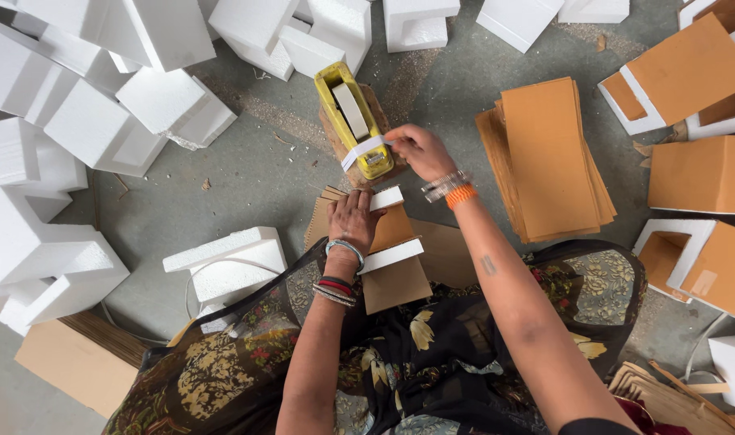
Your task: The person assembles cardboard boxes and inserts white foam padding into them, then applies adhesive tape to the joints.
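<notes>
Nearest the cam: dark floral-print fabric point(399, 379) over the person's lap, w/ both forearms reaching out over it. Right hand point(420, 151): fingers pinched shut on the end of a white tape strip point(363, 151), pulled off a yellow tape dispenser point(353, 119) that stands on a small wood block on the floor. Orange and silver bangles at that wrist. Left hand point(353, 219): fingers spread flat, pressing down on a brown cardboard piece w/ white foam strips point(390, 250); not gripping, just holding it in place. That piece lies just in front of the lap, touching more flat cardboard under it, and sits just below the dispenser. Blue, red and black bangles at left wrist. Further out: stack of brown cardboard sheets point(548, 157) on the right, near the right hand; white foam blocks point(101, 121) piled on the left and along the top; foam-and-cardboard assembled pieces point(689, 72) at far right. All on a grey concrete floor point(246, 177) w/ foam crumbs scattered.
</notes>
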